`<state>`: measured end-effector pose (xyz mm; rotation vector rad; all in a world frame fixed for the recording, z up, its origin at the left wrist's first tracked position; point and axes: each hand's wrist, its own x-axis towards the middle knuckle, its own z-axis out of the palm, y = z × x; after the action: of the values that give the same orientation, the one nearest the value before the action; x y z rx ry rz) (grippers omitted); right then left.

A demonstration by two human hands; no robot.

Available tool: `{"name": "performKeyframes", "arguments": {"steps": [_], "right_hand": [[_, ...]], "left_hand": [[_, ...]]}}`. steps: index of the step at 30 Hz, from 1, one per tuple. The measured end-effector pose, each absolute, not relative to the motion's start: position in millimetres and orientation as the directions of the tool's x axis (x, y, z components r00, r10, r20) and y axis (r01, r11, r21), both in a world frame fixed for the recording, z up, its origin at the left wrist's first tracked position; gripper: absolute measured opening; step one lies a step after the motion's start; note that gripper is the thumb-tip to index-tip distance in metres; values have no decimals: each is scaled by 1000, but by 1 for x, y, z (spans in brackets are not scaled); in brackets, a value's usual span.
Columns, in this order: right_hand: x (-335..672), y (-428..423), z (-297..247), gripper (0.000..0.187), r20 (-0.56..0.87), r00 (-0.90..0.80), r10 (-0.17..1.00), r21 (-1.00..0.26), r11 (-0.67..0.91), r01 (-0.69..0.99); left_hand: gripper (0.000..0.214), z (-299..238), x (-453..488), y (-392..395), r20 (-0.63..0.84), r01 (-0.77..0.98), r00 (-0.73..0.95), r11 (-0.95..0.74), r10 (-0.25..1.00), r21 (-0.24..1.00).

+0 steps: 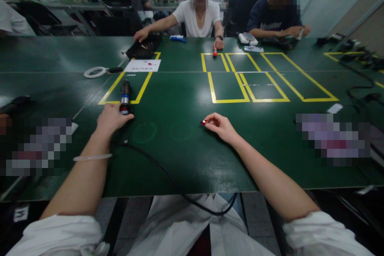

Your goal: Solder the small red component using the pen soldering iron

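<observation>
The person is wearing a white top with loose, bunched sleeves: the left sleeve and the right sleeve are ending above the elbows, at the near edge. A thin, clear bracelet is circling the left wrist. The left hand and the right hand are going ungloved. White cloth is draping over the lap.

The small red thing pinched in the right hand is too small to identify, the left hand closes over the dark tool's near end, and blurred patches hide the surface at near left and right.
</observation>
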<state>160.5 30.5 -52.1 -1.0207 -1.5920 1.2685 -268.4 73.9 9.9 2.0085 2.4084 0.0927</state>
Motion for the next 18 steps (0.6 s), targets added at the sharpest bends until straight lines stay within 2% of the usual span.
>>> {"name": "performKeyframes", "arguments": {"steps": [3,6,13,18], "right_hand": [[160,33,-55,34,147,-284,947,-986,162,30],[160,32,-55,33,179,-261,949,-982,187,7],[166,28,-48,17,249,-296,922,-933,311,183],[170,28,-46,11,303,-303,903,-863,395,315]], "left_hand": [[73,12,-225,61,-21,982,-191,191,981,3],[71,12,-178,47,-1,996,-93,93,996,16],[69,12,-77,21,25,980,198,-198,980,25],[67,12,-34,14,36,944,326,-327,945,48]]}}
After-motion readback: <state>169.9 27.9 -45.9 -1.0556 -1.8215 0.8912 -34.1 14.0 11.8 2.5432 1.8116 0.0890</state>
